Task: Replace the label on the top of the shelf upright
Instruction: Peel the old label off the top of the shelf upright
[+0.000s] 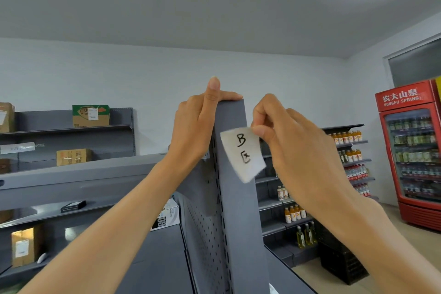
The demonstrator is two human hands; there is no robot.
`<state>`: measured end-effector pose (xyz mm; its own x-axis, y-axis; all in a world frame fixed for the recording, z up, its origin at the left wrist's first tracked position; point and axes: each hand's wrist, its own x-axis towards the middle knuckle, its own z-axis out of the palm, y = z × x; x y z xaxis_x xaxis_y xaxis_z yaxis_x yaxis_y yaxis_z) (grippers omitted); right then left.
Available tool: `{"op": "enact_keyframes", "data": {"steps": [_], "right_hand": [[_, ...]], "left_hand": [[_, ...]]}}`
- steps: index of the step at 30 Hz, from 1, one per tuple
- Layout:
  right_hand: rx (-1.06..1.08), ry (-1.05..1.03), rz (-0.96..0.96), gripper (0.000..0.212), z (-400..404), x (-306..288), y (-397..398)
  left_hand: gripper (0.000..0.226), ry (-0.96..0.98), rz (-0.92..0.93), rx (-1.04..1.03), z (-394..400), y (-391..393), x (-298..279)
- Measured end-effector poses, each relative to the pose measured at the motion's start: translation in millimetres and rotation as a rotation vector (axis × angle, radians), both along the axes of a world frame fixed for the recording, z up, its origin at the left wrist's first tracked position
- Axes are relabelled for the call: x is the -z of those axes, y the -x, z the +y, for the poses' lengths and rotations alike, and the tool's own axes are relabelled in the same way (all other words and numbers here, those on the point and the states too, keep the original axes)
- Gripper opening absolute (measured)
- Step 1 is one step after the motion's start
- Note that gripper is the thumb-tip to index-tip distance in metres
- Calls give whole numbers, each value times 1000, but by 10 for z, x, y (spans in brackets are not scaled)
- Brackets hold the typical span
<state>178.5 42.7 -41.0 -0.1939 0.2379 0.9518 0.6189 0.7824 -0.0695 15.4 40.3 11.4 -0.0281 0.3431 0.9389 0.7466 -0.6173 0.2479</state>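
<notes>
Two hands up | your left hand [194, 124] clasps the upright's [235, 186] top | your right hand [293, 148] pinches the label's [243, 153] upper right corner, label tilted against the post face | thin paper, light, floppy, tearable: hold corners.

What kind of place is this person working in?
Probably a small shop or its stockroom: grey metal shelving, rows of bottled drinks and a red Nongfu Spring drinks fridge.

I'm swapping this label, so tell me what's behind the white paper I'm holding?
Behind the white label is the grey shelf upright; the right hand pinches its upper right corner. Its back and any adhesive or older label underneath are hidden.
</notes>
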Motion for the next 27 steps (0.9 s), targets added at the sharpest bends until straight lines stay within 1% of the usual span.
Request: {"op": "enact_keyframes", "data": {"steps": [2,5,9,11,13,16,18,20,22,25,27], "right_hand": [[-17,23,18,8,-48,-67,-20],[-7,26,-35,10,-106,-99,-17],[30,30,-89,7,-139,-57,-39],[15,48,-97,8,-143,-52,-51],[-9,64,-81,8,-133,-31,-73],[-63,110,-26,8,-106,29,-141],[-98,127,10,7,-94,80,-188],[-148,132,53,4,-80,144,-234],[-196,161,70,2,-61,227,-275],[-261,240,50,7,-25,413,-327],[-305,300,45,10,9,570,-354]], "left_hand": [[66,4,-13,-14,-13,-21,-7],[63,39,1,-28,-61,-36,-21],[48,85,52,-26,-134,-64,-35],[39,47,75,-25,-177,-111,-3],[32,-36,79,1,-243,-180,80],[22,-153,19,76,-343,-286,300],[12,-161,-18,95,-394,-341,469],[7,-106,-36,108,-428,-365,642],[14,-4,-73,161,-439,-364,830],[20,173,-193,243,-450,-393,1153],[23,246,-269,281,-459,-427,1371]]}}
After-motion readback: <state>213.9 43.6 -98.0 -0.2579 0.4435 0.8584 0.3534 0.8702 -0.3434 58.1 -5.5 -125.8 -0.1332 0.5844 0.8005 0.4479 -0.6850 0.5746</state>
